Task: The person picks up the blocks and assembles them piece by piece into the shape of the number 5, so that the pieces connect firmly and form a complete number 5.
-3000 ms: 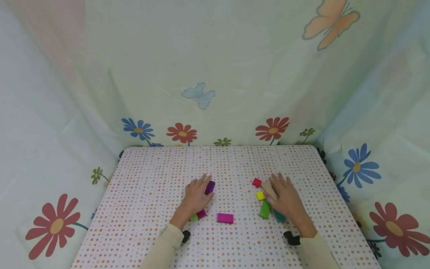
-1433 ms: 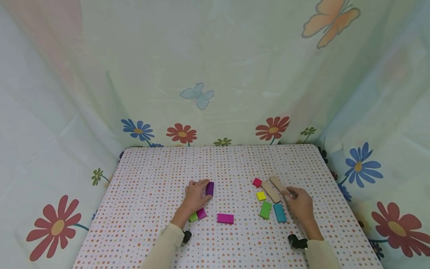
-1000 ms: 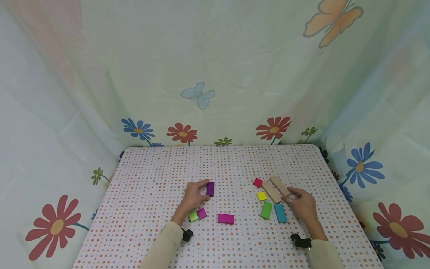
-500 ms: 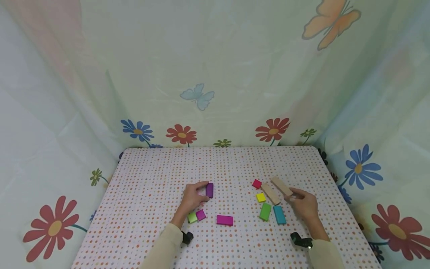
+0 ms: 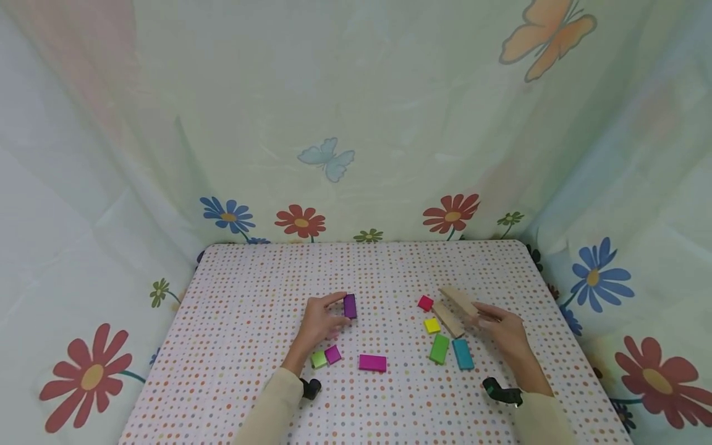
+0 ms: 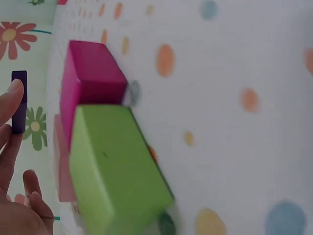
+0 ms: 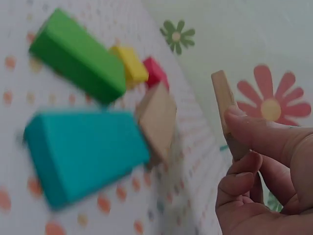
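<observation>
My left hand [image 5: 318,321] pinches a purple block [image 5: 350,306] between thumb and fingertips, and in the left wrist view the purple block [image 6: 19,103] is raised clear of the table. A light green block [image 5: 319,359] and a small magenta block [image 5: 332,354] lie side by side near that wrist. With thumb and fingers, my right hand [image 5: 503,330] holds a long plain wooden block [image 5: 458,300] by its near end, tilted above the table. Below it, a second plain wooden block [image 5: 448,319] lies flat. A teal block [image 5: 463,354] rests near the right hand.
A red block [image 5: 425,303], a yellow block [image 5: 431,326] and a green block [image 5: 439,349] lie left of the wooden one. One magenta block [image 5: 372,363] lies between the hands. The dotted table [image 5: 267,272] ends at a flowered curtain [image 5: 389,123].
My right hand has gone from lying flat over the wooden blocks to gripping one and lifting it. The left hand has moved from covering the purple block to pinching and raising it.
</observation>
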`<action>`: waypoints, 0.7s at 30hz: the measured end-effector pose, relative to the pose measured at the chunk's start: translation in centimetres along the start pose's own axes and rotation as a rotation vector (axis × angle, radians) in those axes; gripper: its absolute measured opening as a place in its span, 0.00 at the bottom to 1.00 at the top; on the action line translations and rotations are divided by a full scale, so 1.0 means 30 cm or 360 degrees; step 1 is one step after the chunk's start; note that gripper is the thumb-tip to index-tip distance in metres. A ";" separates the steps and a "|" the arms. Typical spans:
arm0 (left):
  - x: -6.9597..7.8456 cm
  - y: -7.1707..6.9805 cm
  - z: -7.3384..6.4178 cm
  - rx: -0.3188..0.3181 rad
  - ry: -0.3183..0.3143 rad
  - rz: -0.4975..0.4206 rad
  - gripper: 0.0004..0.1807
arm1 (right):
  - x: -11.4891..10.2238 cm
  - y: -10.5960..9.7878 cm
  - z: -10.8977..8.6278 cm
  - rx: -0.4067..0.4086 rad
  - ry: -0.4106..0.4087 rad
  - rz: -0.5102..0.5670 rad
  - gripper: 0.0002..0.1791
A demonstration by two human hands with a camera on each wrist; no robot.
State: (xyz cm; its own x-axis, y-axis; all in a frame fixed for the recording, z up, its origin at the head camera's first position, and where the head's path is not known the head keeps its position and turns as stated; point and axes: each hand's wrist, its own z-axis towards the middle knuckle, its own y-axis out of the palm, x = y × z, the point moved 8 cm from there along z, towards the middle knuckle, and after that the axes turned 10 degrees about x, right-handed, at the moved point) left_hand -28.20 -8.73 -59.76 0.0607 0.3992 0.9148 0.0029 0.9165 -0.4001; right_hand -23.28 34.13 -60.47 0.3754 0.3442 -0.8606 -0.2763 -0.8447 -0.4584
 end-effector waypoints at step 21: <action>0.023 0.091 -0.013 -0.0133 -0.0102 0.0100 0.37 | -0.194 0.399 -0.055 -0.0517 -0.0252 0.0033 0.24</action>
State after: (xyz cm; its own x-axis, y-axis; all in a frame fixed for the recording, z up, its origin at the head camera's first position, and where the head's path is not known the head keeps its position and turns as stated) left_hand -27.77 -5.96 -60.24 -0.0007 0.4592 0.8883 0.0846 0.8852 -0.4575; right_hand -27.31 21.33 -60.60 0.2238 0.3635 -0.9043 0.0229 -0.9296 -0.3679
